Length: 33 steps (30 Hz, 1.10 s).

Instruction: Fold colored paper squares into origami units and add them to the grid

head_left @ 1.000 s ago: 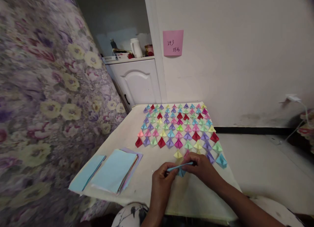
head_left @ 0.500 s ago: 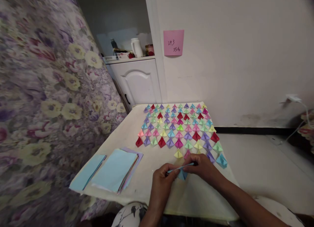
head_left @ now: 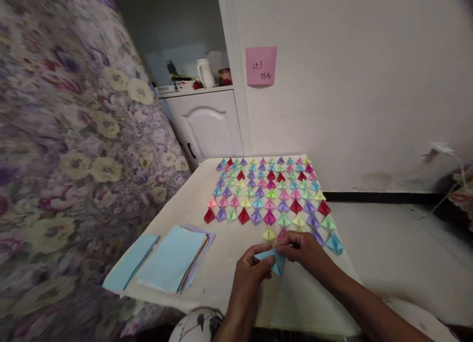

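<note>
Facing you is a pale wall (head_left: 351, 100), with a floral curtain (head_left: 81, 135) filling your left side. Between them stands a white cabinet (head_left: 212, 125). Your worktop (head_left: 181, 199) reaches toward the wall, under a cream covering. Over its middle and far right spread rows of small folded papers (head_left: 269, 217) in red, pink, purple, green, yellow and blue. At its left front lies a broad stack of paper (head_left: 173, 258), light blue on top with other colours showing along its edge; just left of it is a narrower blue stack (head_left: 129, 263).

Your left hand (head_left: 251, 268) grips a blue folded paper (head_left: 280, 264), with the thumb laid over its face and the fingers behind. Your right hand (head_left: 298, 246) pinches the same piece at its upper right edge, thumb against fingers. You have that piece between both hands above the near part of the worktop, closer to you than the rows; whether it touches the surface, you cannot tell from this view.

A pink note (head_left: 261, 68) with handwriting hangs on the wall ahead of you. Smallest are the single folds just beyond your fingers: a yellow one (head_left: 269, 233) and, partly hidden by your right hand, a pink one (head_left: 282, 232).
</note>
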Available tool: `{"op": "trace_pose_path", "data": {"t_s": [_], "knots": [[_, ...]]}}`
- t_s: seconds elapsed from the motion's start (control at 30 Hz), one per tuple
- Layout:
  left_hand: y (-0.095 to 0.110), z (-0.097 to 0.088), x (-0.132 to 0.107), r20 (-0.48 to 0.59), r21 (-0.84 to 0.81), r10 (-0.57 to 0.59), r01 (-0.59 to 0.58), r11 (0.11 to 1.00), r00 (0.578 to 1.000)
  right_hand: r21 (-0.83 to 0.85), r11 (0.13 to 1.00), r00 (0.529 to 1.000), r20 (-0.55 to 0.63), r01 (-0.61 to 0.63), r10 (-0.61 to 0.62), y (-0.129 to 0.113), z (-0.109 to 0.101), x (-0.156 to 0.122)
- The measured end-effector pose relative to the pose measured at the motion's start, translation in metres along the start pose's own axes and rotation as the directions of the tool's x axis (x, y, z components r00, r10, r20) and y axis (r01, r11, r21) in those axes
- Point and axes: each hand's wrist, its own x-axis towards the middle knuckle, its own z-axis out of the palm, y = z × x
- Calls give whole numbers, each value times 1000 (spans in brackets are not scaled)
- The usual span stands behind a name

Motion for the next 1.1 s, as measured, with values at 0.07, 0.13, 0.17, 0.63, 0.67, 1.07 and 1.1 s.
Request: {"op": "trace_pose_path", "data": {"t_s": [0.07,0.13,0.17,0.63,0.67,1.07,1.1], "knots": [[-1,-1,1,-18,-15,19,-19,1000,1000,23,1000,1000,-12,6,-6,1,1,1],[0,-1,1,-29,2,55,-55,998,998,32,999,1000,-22,17,-16,-1,3,1],[1,0,1,-30,3,67,-67,998,997,30,999,999,-26,23,-23,-2,3,1],[2,7,2,-10,-24,38,-38,999,999,-250,948,963,-132,198,-236,-11,8,-9],[1,7,2,-22,-10,65,-66,998,998,-318,921,949,-143,223,-280,-11,8,-9],[-5,8,-1,-41,238,223,-207,949,974,-460,846,933,-94,269,-348,-11,11,-13],[-4,8,-2,-39,256,225,-208,944,974,-460,847,933,-95,268,-346,-11,11,-13]]}}
